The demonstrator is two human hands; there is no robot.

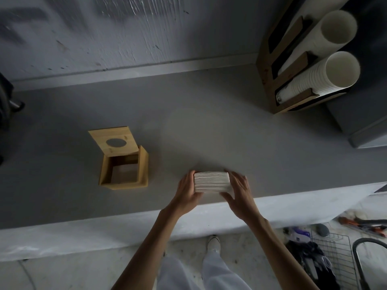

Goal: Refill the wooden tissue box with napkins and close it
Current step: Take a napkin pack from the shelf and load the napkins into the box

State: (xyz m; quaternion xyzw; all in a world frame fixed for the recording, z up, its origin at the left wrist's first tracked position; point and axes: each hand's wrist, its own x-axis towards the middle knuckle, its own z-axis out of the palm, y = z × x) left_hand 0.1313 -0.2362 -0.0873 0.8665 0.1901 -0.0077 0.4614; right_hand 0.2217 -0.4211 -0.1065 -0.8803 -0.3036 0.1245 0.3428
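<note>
The wooden tissue box [124, 170] is seen standing open on the grey counter [209, 126], its lid [114, 141] swung back, well left of both hands. No writing is legible. The napkin stack [212, 182] is clasped between the left hand [187, 194] and right hand [240, 195], fingers curled around its ends.

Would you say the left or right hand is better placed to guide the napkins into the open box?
Left, probably: the left hand grips the napkin stack on the side nearer the wooden box.
</note>
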